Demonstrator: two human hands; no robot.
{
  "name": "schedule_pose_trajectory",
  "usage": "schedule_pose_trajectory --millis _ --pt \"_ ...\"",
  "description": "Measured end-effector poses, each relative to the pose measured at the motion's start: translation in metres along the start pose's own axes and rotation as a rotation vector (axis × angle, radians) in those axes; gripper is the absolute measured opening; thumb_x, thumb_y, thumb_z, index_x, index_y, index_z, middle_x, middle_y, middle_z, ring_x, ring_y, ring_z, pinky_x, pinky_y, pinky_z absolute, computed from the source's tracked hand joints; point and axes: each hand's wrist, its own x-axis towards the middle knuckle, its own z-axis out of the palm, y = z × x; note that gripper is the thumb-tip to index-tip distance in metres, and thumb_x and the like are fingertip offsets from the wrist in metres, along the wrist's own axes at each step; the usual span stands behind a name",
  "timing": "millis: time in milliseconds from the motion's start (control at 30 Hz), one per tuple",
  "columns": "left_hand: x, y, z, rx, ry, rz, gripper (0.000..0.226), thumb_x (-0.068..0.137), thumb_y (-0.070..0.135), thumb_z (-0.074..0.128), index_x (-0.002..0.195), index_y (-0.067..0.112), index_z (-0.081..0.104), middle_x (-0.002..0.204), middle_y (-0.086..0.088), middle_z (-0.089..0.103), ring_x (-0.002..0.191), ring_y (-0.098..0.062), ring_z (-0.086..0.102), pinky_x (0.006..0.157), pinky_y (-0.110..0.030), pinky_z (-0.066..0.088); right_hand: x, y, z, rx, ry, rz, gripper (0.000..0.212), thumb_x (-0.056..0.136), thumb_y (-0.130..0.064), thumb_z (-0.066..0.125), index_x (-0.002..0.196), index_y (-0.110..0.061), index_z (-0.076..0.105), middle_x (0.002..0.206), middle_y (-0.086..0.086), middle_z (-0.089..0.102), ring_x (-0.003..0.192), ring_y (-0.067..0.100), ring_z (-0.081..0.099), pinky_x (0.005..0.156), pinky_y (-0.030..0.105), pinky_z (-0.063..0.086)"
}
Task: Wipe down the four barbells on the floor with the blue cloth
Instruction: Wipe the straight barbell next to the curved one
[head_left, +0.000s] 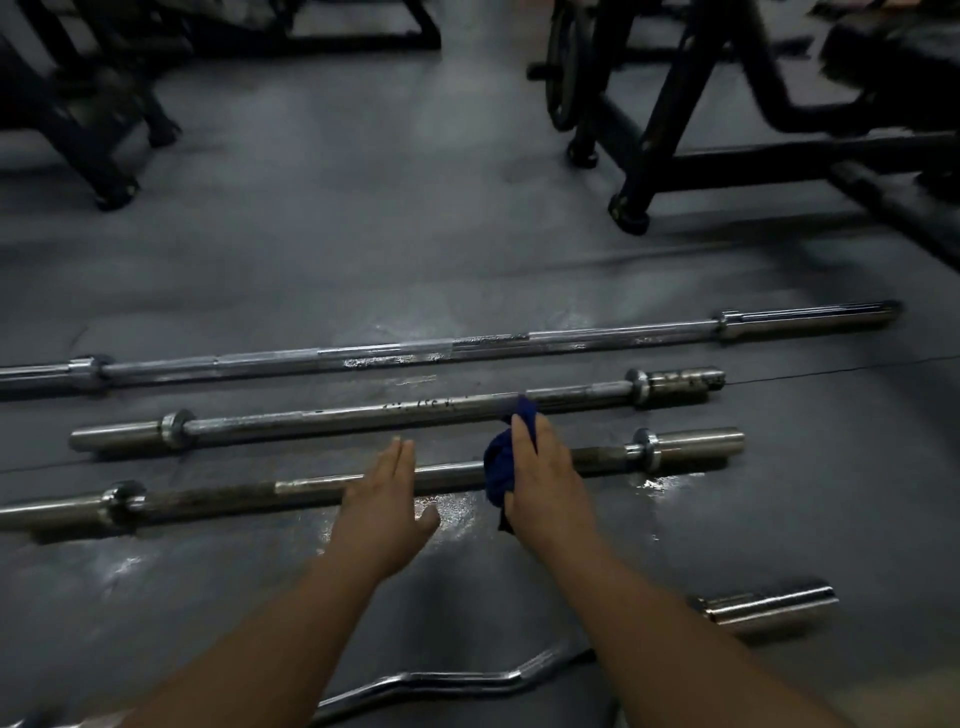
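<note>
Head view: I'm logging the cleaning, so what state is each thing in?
left hand: open, fingers straight.
right hand: gripping the blue cloth.
blue cloth: bunched up.
long barbell: on floor, untouched.
second barbell: on floor, cloth tip across its shaft.
third barbell: on floor, beneath both hands.
EZ curl bar: on floor, beneath the forearms.

Four barbells lie side by side on the floor (363, 234), each running left to right. The farthest bar (467, 345) reaches past both edges of the others. Near of it lies the second bar (311, 418), then the third bar (234, 493). The nearest bar (457, 680) lies well apart from these. The cloth (498, 467) sits over the third bar, right of its middle. Machine frames stand beyond the bars, one far left (88, 119) and one far right (675, 130).
</note>
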Motion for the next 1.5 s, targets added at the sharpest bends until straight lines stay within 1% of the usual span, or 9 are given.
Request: schedule_pose_trajectory --millis 200,500,633,733,833,933,1133,1300,1500 --pt "-0.022 0.016 -0.024 -0.026 0.076 -0.024 0.093 0.092 0.052 0.053 0.159 0.014 0.002 0.167 -0.004 0.001 0.152 -0.023 0.012 0.12 -0.042 0.023 -0.037 0.009 -0.034 0.021 0.143 0.059 0.089 0.089 -0.021 0.065 0.156 -0.017 0.007 0.161 0.005 0.004 0.142 0.026 0.024 0.107 0.038 0.043" --pt "-0.049 -0.026 -0.017 -0.023 0.073 -0.014 0.094 0.091 0.051 0.057 0.158 0.014 0.002 0.167 -0.006 0.001 0.152 -0.024 0.012 0.121 -0.041 0.02 -0.031 -0.018 -0.042 -0.07 0.143 0.03 0.087 0.088 -0.019 0.065 0.156 -0.016 0.011 0.157 0.005 0.012 0.137 0.025 0.03 0.105 0.037 0.044" --pt "-0.032 -0.016 -0.02 -0.053 0.068 -0.014 0.094 0.091 0.049 0.057 0.159 0.015 0.002 0.167 -0.004 0.0 0.151 -0.024 0.012 0.12 -0.041 0.019 -0.017 -0.024 -0.033 -0.072 0.167 0.012 0.087 0.087 -0.02 0.065 0.155 -0.016 0.012 0.156 0.005 0.013 0.135 0.025 0.031 0.102 0.035 0.044" --pt "-0.011 -0.005 -0.01 -0.049 0.04 0.001 0.092 0.092 0.048 0.055 0.159 0.015 0.001 0.167 -0.004 0.0 0.152 -0.023 0.01 0.12 -0.041 0.018 -0.005 -0.013 -0.014 -0.038 0.132 0.047 0.086 0.088 -0.018 0.063 0.156 -0.018 0.01 0.159 0.004 0.006 0.138 0.025 0.027 0.1 0.036 0.046" --pt "0.006 -0.005 0.008 0.008 -0.01 0.002 0.09 0.093 0.048 0.052 0.158 0.015 -0.001 0.167 -0.005 -0.001 0.152 -0.023 0.008 0.12 -0.043 0.017 0.002 0.004 0.006 0.0 0.079 0.103 0.086 0.09 -0.017 0.062 0.156 -0.02 0.007 0.16 0.004 0.0 0.142 0.026 0.022 0.106 0.037 0.041" --pt "0.017 -0.014 0.023 0.015 -0.027 -0.014 0.092 0.092 0.05 0.053 0.158 0.015 0.0 0.167 -0.005 0.0 0.152 -0.024 0.01 0.12 -0.042 0.018 0.002 0.018 0.025 0.008 0.036 0.156 0.086 0.09 -0.018 0.063 0.156 -0.019 0.007 0.16 0.004 0.001 0.141 0.025 0.02 0.11 0.036 0.035" --pt "0.027 -0.017 0.043 -0.021 -0.028 0.01 0.092 0.092 0.05 0.053 0.158 0.015 0.0 0.167 -0.005 -0.001 0.152 -0.024 0.008 0.121 -0.041 0.017 0.004 0.027 0.053 0.043 -0.028 0.191 0.086 0.09 -0.017 0.061 0.156 -0.02 0.006 0.16 0.004 0.001 0.142 0.025 0.021 0.113 0.037 0.034" --pt "0.042 -0.024 0.052 -0.006 0.008 0.087 0.09 0.092 0.047 0.052 0.158 0.017 -0.001 0.167 -0.003 -0.003 0.153 -0.021 0.004 0.123 -0.04 0.014 0.033 0.023 0.057 0.009 -0.044 0.175 0.084 0.09 -0.018 0.061 0.155 -0.018 0.009 0.158 0.004 0.004 0.136 0.024 0.027 0.105 0.035 0.041" --pt "0.062 -0.029 0.02 0.052 0.045 0.142 0.092 0.092 0.046 0.052 0.158 0.017 -0.005 0.167 -0.002 -0.007 0.153 -0.02 0.003 0.122 -0.04 0.015 0.062 0.009 0.036 0.035 -0.044 0.207 0.083 0.092 -0.015 0.058 0.156 -0.021 0.007 0.161 0.005 0.002 0.144 0.028 0.02 0.111 0.039 0.037"
